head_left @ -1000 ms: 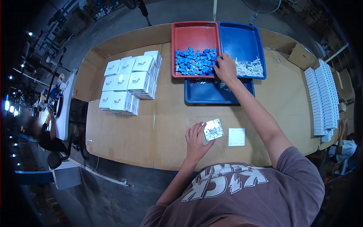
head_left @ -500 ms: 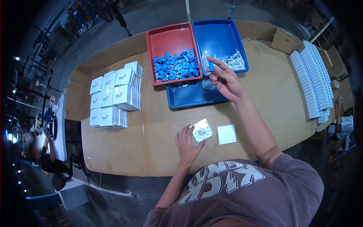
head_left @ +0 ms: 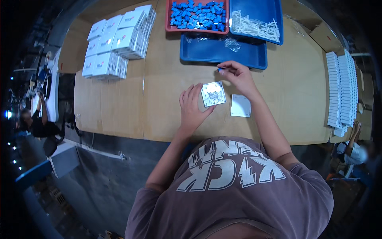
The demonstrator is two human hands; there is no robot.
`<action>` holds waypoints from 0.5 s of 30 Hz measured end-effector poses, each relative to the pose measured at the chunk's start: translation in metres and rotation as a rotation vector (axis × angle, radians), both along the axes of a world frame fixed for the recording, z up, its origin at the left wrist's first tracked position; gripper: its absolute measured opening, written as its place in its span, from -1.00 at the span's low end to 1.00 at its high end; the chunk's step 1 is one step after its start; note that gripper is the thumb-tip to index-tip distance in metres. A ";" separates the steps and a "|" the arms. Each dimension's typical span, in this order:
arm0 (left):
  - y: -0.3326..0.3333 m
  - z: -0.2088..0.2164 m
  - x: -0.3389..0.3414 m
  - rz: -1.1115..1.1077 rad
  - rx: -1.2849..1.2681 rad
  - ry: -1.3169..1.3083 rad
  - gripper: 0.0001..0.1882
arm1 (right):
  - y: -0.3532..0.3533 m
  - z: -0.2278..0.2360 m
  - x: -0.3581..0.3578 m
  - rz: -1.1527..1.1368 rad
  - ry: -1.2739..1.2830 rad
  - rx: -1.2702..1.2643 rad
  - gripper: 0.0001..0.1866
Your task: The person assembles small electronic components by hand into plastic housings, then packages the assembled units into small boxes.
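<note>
My left hand (head_left: 192, 106) grips the left and lower edges of a white square casing (head_left: 214, 94), which rests slightly turned on the cardboard-covered table. Its upward face shows an open inside with details too fine to make out. Just above and to the right, my right hand (head_left: 240, 79) pinches a small blue plastic part (head_left: 219, 69) between thumb and fingertips; the fingers hide much of it. A flat white square plate (head_left: 241, 106) lies on the table right of the casing, below my right wrist.
Beyond my hands lies a blue tray (head_left: 223, 59) with clear plastic film. Behind it, a red tray (head_left: 197, 31) holds many blue parts, and another blue tray (head_left: 280, 28) holds thin white pieces. Stacked white boxes (head_left: 117, 42) stand left, white stacks (head_left: 338, 87) right. People sit at both sides.
My right hand has come back from the far trays toward the casing with the blue part. My left hand still holds the casing. The whole view has shifted, with the table higher in the picture.
</note>
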State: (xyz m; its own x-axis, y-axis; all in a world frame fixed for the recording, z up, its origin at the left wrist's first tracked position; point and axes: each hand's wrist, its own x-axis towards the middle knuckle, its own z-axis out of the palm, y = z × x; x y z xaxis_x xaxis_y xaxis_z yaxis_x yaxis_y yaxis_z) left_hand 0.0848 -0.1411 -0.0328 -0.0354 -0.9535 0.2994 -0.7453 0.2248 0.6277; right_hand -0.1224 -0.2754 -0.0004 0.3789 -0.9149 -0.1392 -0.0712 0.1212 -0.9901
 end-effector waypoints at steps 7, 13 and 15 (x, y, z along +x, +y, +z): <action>0.003 -0.003 0.003 0.019 0.021 -0.005 -0.03 | 0.043 -0.004 0.020 0.072 0.247 -0.320 -0.62; 0.006 0.000 0.001 0.035 0.092 0.042 0.00 | 0.049 -0.007 0.035 0.204 0.460 -0.676 -0.62; 0.005 0.000 0.002 0.018 0.076 0.058 0.01 | 0.049 -0.009 0.036 0.203 0.475 -0.690 -0.63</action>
State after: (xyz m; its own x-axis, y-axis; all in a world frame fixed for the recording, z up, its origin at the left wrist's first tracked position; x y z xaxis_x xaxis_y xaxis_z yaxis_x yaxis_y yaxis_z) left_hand 0.0864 -0.1363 -0.0323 -0.0028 -0.9739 0.2271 -0.7105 0.1617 0.6848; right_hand -0.0865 -0.2264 -0.0099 0.5869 -0.7740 0.2376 -0.4519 -0.5567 -0.6971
